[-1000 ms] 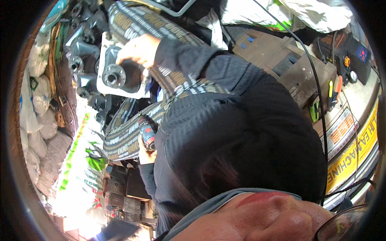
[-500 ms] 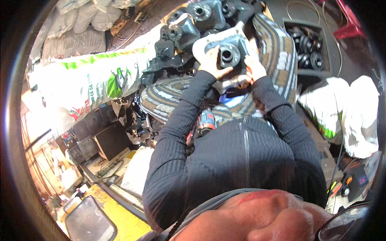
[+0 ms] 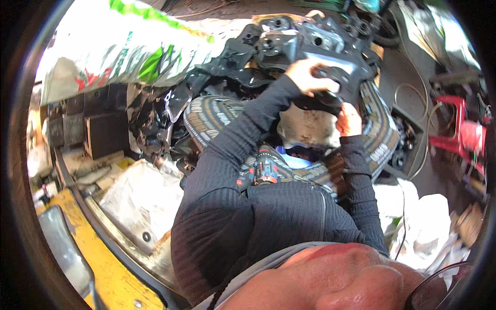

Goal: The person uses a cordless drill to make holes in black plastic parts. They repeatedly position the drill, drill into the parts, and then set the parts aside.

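white sack (image 3: 119,49), red stool (image 3: 462,132), cordless drill (image 3: 263,170)

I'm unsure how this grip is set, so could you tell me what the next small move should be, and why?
Probably tilt the pale housing toward the chest: the left hand grips its dark top part, while the right hand steadies its side.
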`<state>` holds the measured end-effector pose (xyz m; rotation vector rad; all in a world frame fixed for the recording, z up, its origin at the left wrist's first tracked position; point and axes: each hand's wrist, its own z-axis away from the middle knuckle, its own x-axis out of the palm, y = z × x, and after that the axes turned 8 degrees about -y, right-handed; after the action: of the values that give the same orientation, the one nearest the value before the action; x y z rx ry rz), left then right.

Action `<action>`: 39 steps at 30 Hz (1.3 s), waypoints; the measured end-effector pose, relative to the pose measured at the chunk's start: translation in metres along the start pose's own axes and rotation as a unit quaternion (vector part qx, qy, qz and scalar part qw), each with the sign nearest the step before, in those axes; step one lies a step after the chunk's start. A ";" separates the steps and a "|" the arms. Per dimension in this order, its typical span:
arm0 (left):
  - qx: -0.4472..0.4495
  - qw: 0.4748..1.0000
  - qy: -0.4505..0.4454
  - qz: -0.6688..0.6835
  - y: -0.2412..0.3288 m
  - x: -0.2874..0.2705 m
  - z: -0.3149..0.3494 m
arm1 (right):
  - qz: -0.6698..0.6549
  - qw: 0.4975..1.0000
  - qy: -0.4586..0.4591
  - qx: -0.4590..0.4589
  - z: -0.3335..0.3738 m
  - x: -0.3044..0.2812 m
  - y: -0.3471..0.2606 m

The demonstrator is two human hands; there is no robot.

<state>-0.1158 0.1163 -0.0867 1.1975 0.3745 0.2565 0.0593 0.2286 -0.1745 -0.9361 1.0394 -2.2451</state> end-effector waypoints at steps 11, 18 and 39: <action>0.014 0.878 0.478 0.008 -0.142 -0.223 -0.111 | -0.024 0.999 -0.021 -0.019 -0.071 -0.020 -0.071; -0.340 0.820 0.272 -0.372 -0.303 -0.247 -0.143 | -0.120 0.993 -0.003 0.005 -0.088 -0.032 -0.066; -0.385 0.818 0.116 -0.412 -0.278 -0.308 -0.060 | -0.020 0.998 -0.053 0.032 -0.096 0.005 -0.079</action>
<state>-0.4216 -0.0485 -0.3213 0.1286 0.8694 -0.2070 -0.0275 0.3157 -0.1550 -1.0442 0.9043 -2.2216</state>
